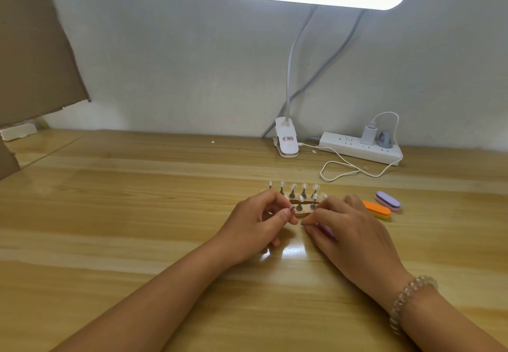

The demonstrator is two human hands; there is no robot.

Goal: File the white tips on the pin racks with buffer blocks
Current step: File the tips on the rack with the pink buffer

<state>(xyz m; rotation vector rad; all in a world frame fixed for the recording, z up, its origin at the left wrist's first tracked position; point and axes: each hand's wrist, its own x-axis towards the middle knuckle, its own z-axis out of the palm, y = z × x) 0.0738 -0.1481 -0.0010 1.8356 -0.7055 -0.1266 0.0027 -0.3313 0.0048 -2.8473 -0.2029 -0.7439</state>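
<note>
We note: L hand pinches one pin at front of racks, mid-table. R hand curls round pink block, close by. Orange block & purple block lie just R of racks.

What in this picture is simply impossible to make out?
Head view: what the right hand grips; its fingers cover all but a pinkish sliver.
Head view: the near side of the pin racks, behind both hands.
Head view: the pin pinched by the left hand, too small to tell if its tip is filed.
Head view: lamp clip label, too small to read.
</note>
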